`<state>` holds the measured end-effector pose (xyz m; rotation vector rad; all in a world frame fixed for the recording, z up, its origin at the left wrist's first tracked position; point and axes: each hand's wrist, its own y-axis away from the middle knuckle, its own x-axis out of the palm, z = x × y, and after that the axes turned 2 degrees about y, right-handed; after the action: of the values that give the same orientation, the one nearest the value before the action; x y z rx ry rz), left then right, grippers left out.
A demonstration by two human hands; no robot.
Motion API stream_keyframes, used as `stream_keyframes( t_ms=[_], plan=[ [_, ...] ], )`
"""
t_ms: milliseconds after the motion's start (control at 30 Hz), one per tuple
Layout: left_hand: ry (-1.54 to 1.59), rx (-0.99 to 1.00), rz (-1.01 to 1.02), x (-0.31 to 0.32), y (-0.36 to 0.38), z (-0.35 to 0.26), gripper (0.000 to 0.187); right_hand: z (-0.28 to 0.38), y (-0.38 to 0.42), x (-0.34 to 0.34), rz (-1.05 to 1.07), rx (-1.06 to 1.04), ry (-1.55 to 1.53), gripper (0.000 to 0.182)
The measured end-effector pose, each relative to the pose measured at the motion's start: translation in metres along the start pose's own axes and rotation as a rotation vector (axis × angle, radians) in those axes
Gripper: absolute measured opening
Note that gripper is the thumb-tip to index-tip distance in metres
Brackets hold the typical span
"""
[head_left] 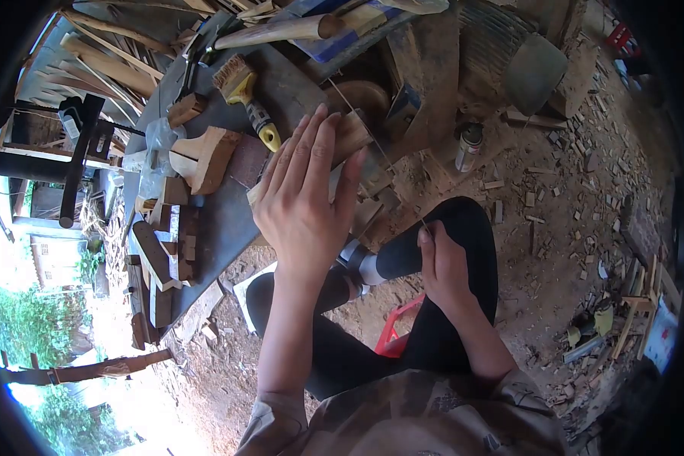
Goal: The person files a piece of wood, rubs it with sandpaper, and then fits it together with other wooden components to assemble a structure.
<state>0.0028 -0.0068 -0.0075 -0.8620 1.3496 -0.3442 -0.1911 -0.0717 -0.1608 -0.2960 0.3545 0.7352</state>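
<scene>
My left hand (304, 194) lies with fingers stretched out flat over a wooden block (351, 135) at the edge of the dark worktable (232, 220). The block's far end shows past my fingertips, and the rest is mostly covered. My right hand (442, 262) is closed near my knee around the lower end of a thin wire or rod (372, 144). That thin length runs up past the block's end towards the table's far side. Just beyond my left fingers is a yellow-handled brush (254, 106) with brown bristles.
Cut wood pieces (205, 156) and a clear plastic bag (158, 140) sit on the table's left. A wooden handle (281, 32) lies at the back. A spray can (470, 144) stands to the right, above ground strewn with wood scraps. Under me shows a red stool (395, 330).
</scene>
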Motion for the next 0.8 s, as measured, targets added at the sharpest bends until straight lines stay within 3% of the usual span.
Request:
stream_keyframes(
  t_ms=[267,467,567,667,767,800],
  plan=[
    [-0.032,0.033,-0.009,0.002,0.000,0.003,0.041,0.058,-0.064,0.010,-0.106,-0.158,-0.004,0.016],
    [-0.024,0.026,-0.013,0.003,0.002,0.002,0.040,-0.023,-0.068,0.063,-0.161,-0.204,-0.074,0.024],
    [-0.023,0.044,-0.010,0.005,0.005,0.006,0.039,0.039,-0.088,0.041,-0.122,-0.204,-0.045,0.025],
    [-0.011,0.030,-0.009,0.006,0.003,0.006,0.039,0.058,-0.112,0.041,-0.259,-0.319,-0.055,0.014],
    [0.006,0.034,-0.012,0.004,0.000,0.005,0.040,-0.021,-0.098,0.080,-0.226,-0.290,0.026,0.012],
    [0.004,0.037,-0.007,0.000,0.002,0.004,0.040,-0.013,-0.095,0.077,-0.237,-0.285,0.042,0.013]
  ],
)
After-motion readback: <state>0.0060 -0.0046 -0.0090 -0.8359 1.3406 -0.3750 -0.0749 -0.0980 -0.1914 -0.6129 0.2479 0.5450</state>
